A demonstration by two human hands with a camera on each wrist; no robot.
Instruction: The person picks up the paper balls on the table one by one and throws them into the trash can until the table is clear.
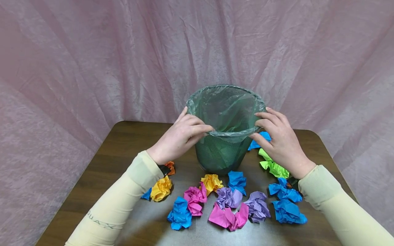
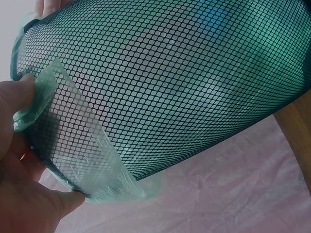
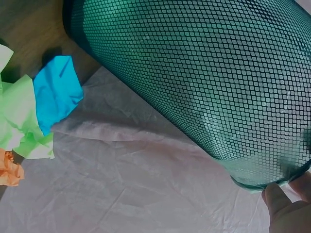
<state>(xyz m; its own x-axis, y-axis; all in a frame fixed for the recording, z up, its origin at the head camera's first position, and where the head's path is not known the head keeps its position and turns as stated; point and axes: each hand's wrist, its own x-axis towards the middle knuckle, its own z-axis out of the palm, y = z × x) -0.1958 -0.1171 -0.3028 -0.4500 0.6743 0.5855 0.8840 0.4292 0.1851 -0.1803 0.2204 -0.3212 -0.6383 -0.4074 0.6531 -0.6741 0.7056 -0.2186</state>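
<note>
The left hand [image 1: 184, 133] is pinching the translucent green plastic liner [image 1: 238, 137] at the near left of a bin's rim, its fingers spreading along the edge. In the left-wrist view, digit tips are pressing the folded film, while part of the hand is running out of frame. The right hand [image 1: 278, 136] is gripping the lined rim at the right, fingers bending over the edge; the right-wrist view is cutting off all but the ends of its digits.

Between both hands, the mesh bin [image 1: 220, 153] is standing upright on the table [image 1: 129, 147]; its near wall and the liner are obscuring its floor. A blurred blue patch is showing through the mesh in the left-wrist view, too indistinct to identify.

Crumpled papers are lying around the bin's front and sides. The right hand is partly covering a blue paper [image 1: 254, 145] and bright green paper [image 1: 274, 167]. Near the left cuff, an orange paper [image 1: 171, 167] is partly hidden, and a yellow paper [image 1: 161, 189] is overlapping a blue scrap [image 1: 146, 194]. Purple paper [image 1: 258, 206] and pink paper [image 1: 229, 217] are lying nearer the viewer. Lettering on the left sleeve [image 1: 123, 196] is proving hard to read. A pink curtain [image 1: 154, 68] is hanging behind.
</note>
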